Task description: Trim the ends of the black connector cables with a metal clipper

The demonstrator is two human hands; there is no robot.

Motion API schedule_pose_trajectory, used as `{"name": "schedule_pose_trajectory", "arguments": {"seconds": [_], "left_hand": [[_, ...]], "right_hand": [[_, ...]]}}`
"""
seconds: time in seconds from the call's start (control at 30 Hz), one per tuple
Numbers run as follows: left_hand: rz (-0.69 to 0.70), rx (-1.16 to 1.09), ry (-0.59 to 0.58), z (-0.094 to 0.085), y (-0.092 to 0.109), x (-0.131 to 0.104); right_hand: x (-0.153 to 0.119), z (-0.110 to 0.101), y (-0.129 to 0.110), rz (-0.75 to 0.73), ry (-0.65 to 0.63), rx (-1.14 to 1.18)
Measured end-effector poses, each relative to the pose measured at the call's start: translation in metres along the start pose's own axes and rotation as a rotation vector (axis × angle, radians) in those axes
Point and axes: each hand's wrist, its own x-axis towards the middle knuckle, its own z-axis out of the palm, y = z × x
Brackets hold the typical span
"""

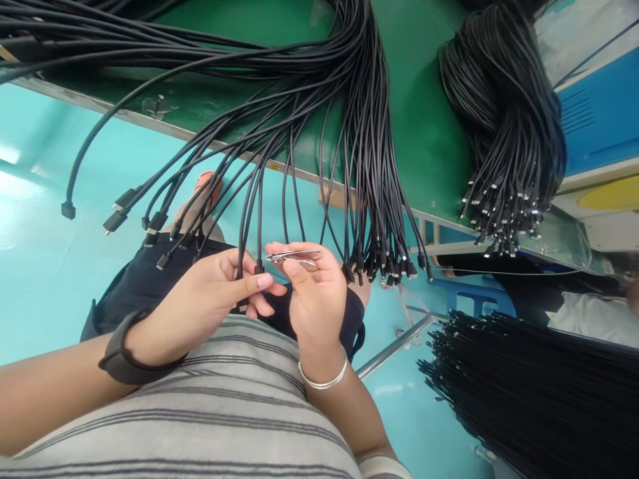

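My left hand (227, 286) is closed on a black cable (259, 226), thumb and fingers pinching it near its connector. Another black cable passes down behind the same fingers. In my right hand (317, 286) lies a silver nail clipper (294, 256), held between thumb and fingers with its tip pointing left toward the pinched cable. Clipper and cable end are close together; whether they touch I cannot tell. Left of my hands dangle several loose cable ends with black plugs (127, 199). On the right hangs a dense bunch of cables (369, 166), their plugs bunched low.
The cables drape over the edge of a green table (414, 120). A second looped cable bundle (504, 113) lies at the right, by a blue panel (599, 120). Lower right is a large stack of black cables (539, 392), near a metal bar (397, 346) and a blue stool (474, 293).
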Motion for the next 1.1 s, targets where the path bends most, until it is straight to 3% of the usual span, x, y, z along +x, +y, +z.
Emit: {"name": "schedule_pose_trajectory", "arguments": {"seconds": [0.2,0.3,1.1], "left_hand": [[-0.162,-0.230,-0.292,-0.009,0.007,0.001],[-0.186,-0.277,-0.367,-0.012,0.007,0.002],[-0.189,-0.256,-0.397,-0.012,0.009,0.005]], "right_hand": [[-0.003,-0.006,-0.002,-0.104,-0.168,0.067],[-0.006,-0.005,-0.004,-0.091,-0.182,0.068],[-0.004,0.000,0.005,-0.111,-0.075,0.101]]}}
